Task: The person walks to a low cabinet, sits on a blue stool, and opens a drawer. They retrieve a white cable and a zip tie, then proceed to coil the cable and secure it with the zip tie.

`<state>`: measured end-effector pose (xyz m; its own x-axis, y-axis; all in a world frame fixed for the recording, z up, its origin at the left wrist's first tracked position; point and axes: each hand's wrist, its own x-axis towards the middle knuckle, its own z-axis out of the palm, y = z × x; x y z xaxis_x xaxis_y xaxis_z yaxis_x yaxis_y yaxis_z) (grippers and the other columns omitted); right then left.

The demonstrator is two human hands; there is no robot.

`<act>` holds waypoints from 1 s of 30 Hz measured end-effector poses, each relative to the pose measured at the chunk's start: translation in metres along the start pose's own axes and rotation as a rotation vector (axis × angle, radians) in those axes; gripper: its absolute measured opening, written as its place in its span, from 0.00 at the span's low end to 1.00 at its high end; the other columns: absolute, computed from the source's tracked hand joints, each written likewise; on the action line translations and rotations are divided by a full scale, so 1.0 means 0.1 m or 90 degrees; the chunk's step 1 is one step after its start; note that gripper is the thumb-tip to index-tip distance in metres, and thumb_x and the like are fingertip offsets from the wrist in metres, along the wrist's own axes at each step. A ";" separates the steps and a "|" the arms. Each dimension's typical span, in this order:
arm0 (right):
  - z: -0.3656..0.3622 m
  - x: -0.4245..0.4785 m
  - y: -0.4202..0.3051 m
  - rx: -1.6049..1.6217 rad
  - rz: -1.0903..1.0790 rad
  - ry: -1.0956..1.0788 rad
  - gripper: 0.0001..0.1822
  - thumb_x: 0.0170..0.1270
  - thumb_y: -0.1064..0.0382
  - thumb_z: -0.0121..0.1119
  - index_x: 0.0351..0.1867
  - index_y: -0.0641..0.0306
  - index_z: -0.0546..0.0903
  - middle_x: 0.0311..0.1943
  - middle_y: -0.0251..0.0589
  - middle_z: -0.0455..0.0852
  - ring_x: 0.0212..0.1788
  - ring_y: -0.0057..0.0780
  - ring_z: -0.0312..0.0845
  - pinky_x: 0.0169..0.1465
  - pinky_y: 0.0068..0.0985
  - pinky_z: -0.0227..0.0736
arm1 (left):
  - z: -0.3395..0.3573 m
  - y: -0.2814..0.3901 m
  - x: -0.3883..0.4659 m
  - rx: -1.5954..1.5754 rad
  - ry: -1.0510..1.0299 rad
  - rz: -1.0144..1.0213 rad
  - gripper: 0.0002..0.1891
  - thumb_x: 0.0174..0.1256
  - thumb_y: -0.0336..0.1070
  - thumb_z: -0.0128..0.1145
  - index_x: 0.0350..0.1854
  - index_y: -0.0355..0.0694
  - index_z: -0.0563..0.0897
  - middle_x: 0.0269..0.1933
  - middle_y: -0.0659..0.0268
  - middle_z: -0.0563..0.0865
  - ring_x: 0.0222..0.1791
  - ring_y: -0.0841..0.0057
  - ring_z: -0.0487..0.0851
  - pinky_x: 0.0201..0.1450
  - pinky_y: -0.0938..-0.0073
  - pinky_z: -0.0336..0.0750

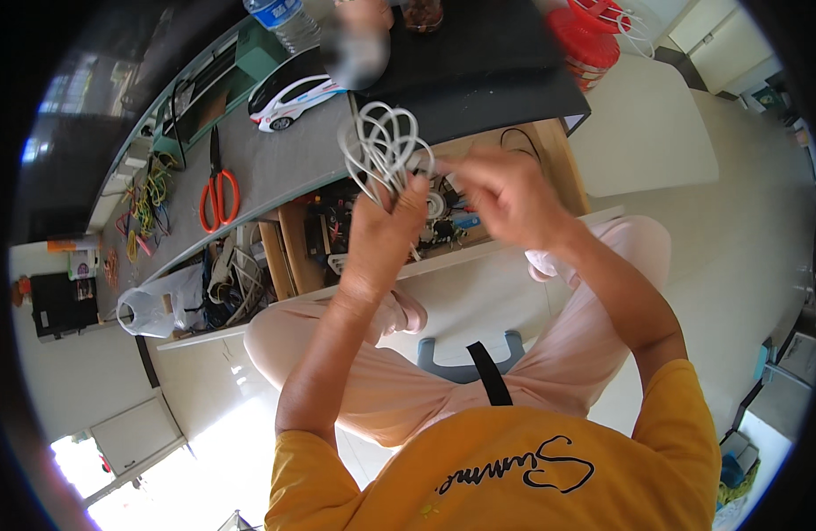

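Note:
My left hand (384, 232) grips a coiled white cable (386, 143) by its gathered lower part, with the loops fanning out above the fist. My right hand (504, 192) is blurred by motion just right of the coil. Its fingertips reach the coil's right side, and whether they pinch the cable is too blurred to tell. Below both hands is a pulled-out wooden drawer (560, 156) filled with small parts and cables. A small roll of white tape or cord (435, 206) lies in it between my hands.
Orange-handled scissors (219, 199) and a toy car (295, 99) lie on the grey desktop (268, 166). Thin coloured wires (146, 206) are bunched farther left. A second drawer holds cables and a plastic bag (162, 305). A water bottle (282, 23) and a red container (583, 50) stand behind.

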<state>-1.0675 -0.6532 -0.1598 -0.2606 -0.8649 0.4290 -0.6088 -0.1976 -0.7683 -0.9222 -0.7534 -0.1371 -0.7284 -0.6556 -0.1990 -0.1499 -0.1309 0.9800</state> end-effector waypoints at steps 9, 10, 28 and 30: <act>0.08 0.00 1.30 -0.566 0.291 -0.251 0.11 0.48 0.58 0.65 0.30 0.62 0.83 0.32 0.47 0.83 0.39 0.43 0.79 0.43 0.38 0.72 | -0.42 0.18 0.03 -0.234 0.037 0.020 0.13 0.67 0.36 0.51 0.49 0.34 0.74 0.25 0.69 0.76 0.23 0.85 0.71 0.25 0.84 0.65; 0.14 -0.02 1.49 -0.558 0.299 -0.282 0.11 0.48 0.58 0.65 0.29 0.64 0.82 0.32 0.48 0.83 0.39 0.44 0.79 0.43 0.38 0.73 | -0.44 0.20 0.02 -0.241 0.029 0.017 0.14 0.67 0.35 0.52 0.50 0.34 0.74 0.26 0.69 0.77 0.24 0.85 0.71 0.26 0.83 0.66; -0.30 0.10 0.74 -0.411 0.119 -0.209 0.11 0.55 0.58 0.62 0.25 0.64 0.82 0.25 0.47 0.77 0.32 0.45 0.75 0.36 0.36 0.67 | -0.58 0.28 0.00 -0.259 -0.002 0.049 0.13 0.64 0.34 0.52 0.47 0.32 0.77 0.26 0.71 0.78 0.25 0.84 0.71 0.27 0.82 0.66; -0.39 0.16 0.70 -0.345 0.119 -0.189 0.10 0.54 0.58 0.62 0.26 0.64 0.82 0.25 0.47 0.77 0.31 0.45 0.74 0.34 0.36 0.66 | -0.57 0.25 0.03 -0.240 -0.010 0.053 0.13 0.64 0.33 0.52 0.46 0.31 0.77 0.26 0.71 0.78 0.24 0.86 0.71 0.27 0.84 0.66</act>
<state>-1.1436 -0.6627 -0.1879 -0.2272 -0.9685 0.1019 -0.8857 0.1620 -0.4350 -0.8900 -0.8012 -0.1127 -0.7381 -0.6648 -0.1152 0.1654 -0.3438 0.9244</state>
